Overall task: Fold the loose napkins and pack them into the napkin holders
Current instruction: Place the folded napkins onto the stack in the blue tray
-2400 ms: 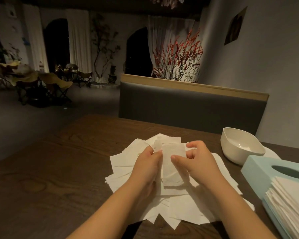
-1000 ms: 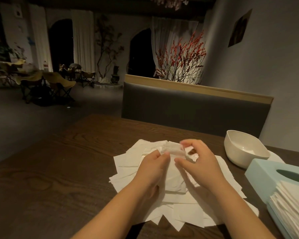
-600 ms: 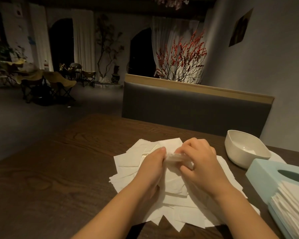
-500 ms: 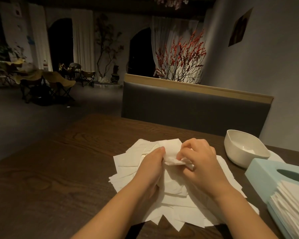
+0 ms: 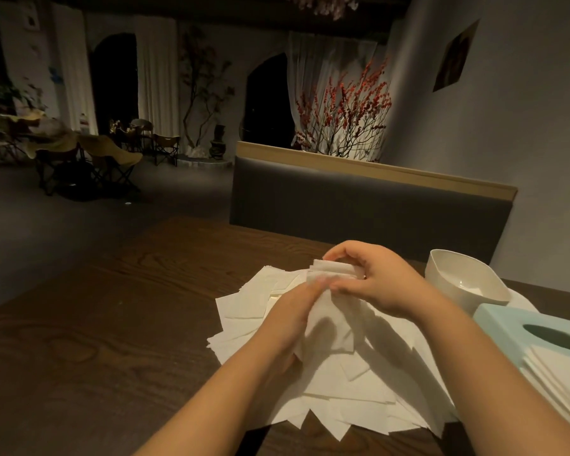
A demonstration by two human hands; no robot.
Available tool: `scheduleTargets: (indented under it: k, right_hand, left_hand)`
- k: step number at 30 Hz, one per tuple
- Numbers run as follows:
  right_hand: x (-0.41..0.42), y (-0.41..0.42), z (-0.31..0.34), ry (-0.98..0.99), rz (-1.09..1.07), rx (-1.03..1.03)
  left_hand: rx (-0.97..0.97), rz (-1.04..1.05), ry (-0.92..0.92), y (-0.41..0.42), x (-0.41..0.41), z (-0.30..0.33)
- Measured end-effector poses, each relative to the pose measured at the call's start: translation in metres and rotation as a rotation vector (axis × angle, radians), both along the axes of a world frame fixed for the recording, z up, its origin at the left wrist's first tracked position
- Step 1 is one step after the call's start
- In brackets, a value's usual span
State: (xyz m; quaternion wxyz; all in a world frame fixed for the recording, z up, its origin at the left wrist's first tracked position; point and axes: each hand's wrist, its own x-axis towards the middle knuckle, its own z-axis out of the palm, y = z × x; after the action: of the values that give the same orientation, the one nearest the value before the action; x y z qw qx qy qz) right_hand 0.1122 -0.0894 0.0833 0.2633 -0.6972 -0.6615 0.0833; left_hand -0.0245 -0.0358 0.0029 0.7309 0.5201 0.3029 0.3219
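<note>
One white napkin (image 5: 326, 324) hangs between both hands above a spread pile of loose napkins (image 5: 349, 386) on the wooden table. My right hand (image 5: 372, 281) pinches its folded top edge, fingers curled over it. My left hand (image 5: 290, 320) holds the napkin's left side, fingertips meeting the right thumb. A pale blue napkin holder (image 5: 520, 324) with an oval opening stands at the right, with a stack of folded napkins (image 5: 560, 383) in front of it.
A white empty bowl-shaped holder (image 5: 464, 281) sits right of the pile, behind the blue one. A grey bench back (image 5: 359, 205) borders the table's far edge. The dark wooden table (image 5: 112, 324) extends to the left of the pile.
The napkin's top has been folded down and bunched into a thicker band. My right hand rose and turned to pinch that band, while my left hand stayed on the left side.
</note>
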Motion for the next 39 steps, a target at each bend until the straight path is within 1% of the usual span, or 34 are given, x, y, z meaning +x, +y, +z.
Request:
scheduleTargets:
  k: [2,4,6,8,11,12,13,15,18,21,25,29,31,33,34,36,38,39]
  right_hand:
    - [0.002,0.006,-0.008,0.061,-0.037,0.083]
    - [0.007,0.004,-0.016,0.193,-0.107,0.191]
    - [0.014,-0.004,-0.023,0.307,-0.213,0.255]
    - [0.024,-0.015,-0.029,0.388,-0.257,0.222]
    - [0.028,-0.028,-0.038,0.695,-0.095,0.021]
    - [0.027,-0.031,-0.04,0.768,-0.052,-0.049]
    - [0.026,-0.032,-0.041,0.784,-0.038,-0.096]
    - [0.025,-0.033,-0.04,0.77,-0.073,-0.123]
    - [0.028,-0.035,-0.038,0.897,-0.083,-0.145]
    - [0.015,-0.039,-0.042,0.935,-0.07,-0.175]
    - [0.008,-0.036,-0.052,0.926,-0.147,-0.108]
    - [0.015,-0.038,-0.05,0.944,-0.217,-0.053]
    - [0.018,-0.039,-0.049,0.952,-0.247,-0.047]
    - [0.021,-0.04,-0.048,1.0,-0.255,-0.01]
    - [0.022,-0.041,-0.046,1.051,-0.249,0.026]
    - [0.024,-0.044,-0.044,1.221,-0.183,0.12]
    - [0.021,-0.046,-0.042,1.44,0.011,0.176]
    - [0.018,-0.045,-0.041,1.516,0.102,0.18]
  left_hand:
    - [0.028,0.003,-0.01,-0.001,0.0,-0.002]
    - [-0.038,0.028,-0.074,-0.004,-0.004,0.0]
    - [-0.101,0.026,-0.127,-0.002,-0.006,0.003]
    - [-0.118,0.037,-0.139,0.001,-0.01,0.006]
    - [-0.124,0.034,-0.164,0.005,-0.013,0.008]
    - [-0.121,0.029,-0.178,0.005,-0.013,0.008]
    - [-0.121,0.028,-0.198,0.005,-0.013,0.008]
    - [-0.126,0.046,-0.236,0.006,-0.014,0.007]
    - [-0.127,0.074,-0.299,0.005,-0.015,0.007]
    - [-0.117,0.097,-0.331,0.004,-0.014,0.005]
    - [-0.155,0.127,-0.345,0.001,-0.011,0.006]
    - [-0.229,0.234,-0.408,0.004,-0.017,0.008]
    - [-0.234,0.295,-0.415,0.009,-0.021,0.006]
    - [-0.209,0.345,-0.406,0.012,-0.024,0.006]
    - [-0.199,0.357,-0.393,0.012,-0.024,0.006]
    - [-0.186,0.354,-0.34,0.009,-0.022,0.007]
    - [-0.151,0.329,-0.255,0.004,-0.016,0.006]
    - [-0.12,0.302,-0.217,0.003,-0.013,0.005]
